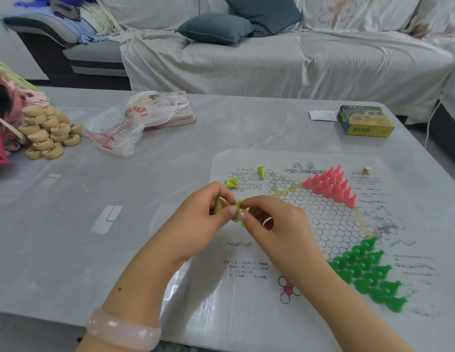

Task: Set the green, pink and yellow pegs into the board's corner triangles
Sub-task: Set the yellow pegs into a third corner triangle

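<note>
A paper checkers board (323, 219) lies on the table at the right. Pink pegs (331, 184) fill its far corner triangle, and green pegs (371, 273) fill the near right one. Two yellow pegs lie loose on the sheet's left margin: one lying flat (232, 182) and one (261, 171) by the empty far-left triangle. My left hand (208, 212) pinches a yellow peg (217, 205). My right hand (274, 219) meets it fingertip to fingertip, and between the fingers sit more yellow pegs (238, 212), partly hidden.
A small die (366, 170) rests on the board's far right. Behind stand a yellow-green box (364, 120), a paper slip (322, 115), a plastic bag over a flat pink box (135, 120) and a pile of round wooden chess discs (50, 132). A covered sofa (272, 52) backs the table.
</note>
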{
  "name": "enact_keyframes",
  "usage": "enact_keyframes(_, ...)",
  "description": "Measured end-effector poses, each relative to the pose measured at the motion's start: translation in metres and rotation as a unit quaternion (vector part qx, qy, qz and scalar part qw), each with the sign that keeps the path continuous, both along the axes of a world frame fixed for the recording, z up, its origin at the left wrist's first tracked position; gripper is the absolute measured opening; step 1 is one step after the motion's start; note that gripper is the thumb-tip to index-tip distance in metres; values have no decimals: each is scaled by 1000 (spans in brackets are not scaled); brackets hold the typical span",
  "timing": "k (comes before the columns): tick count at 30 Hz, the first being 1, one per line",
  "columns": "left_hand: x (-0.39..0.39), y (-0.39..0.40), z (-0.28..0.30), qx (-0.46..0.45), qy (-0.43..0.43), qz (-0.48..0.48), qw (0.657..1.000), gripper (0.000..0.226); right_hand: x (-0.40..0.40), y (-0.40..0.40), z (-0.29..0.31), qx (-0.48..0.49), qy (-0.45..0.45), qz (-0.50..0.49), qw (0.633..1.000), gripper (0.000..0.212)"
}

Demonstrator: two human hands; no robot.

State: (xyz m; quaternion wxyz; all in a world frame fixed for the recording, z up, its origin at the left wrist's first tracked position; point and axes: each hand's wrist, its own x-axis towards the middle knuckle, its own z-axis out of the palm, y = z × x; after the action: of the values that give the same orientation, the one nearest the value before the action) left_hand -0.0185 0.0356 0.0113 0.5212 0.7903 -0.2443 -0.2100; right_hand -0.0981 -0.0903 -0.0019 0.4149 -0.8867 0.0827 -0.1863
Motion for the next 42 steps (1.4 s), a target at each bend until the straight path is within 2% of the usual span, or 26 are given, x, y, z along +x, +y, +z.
enact_keyframes(4, 0, 0, 0, -5, -9, 5, 1000, 7, 1, 1, 1, 75, 9, 0, 997, 10)
enact_keyframes(12, -2, 2, 3, -30, 16, -11, 999, 6, 4, -5, 2, 95, -12, -22, 995, 9)
enact_keyframes(18, 0, 3, 5, -32, 16, 32, 999, 42, 8, -38, -3, 128, -27, -167, 977, 7)
enact_keyframes(22, 0, 3, 5, -43, 12, 32, 998, 46, 13, -42, -14, 62, 33, -180, 981, 13)
enact_keyframes(28, 3, 2, 1, -66, -2, 74, 995, 31, 20, -39, -22, -40, 79, -178, 980, 18)
enact_keyframes(36, 5, 5, 1, -73, -25, 122, 990, 24, 27, -36, -26, -94, 105, -170, 975, 18)
enact_keyframes(42, 4, 4, 0, -68, -32, 119, 990, 20, 26, -34, -27, -120, 112, -161, 973, 18)
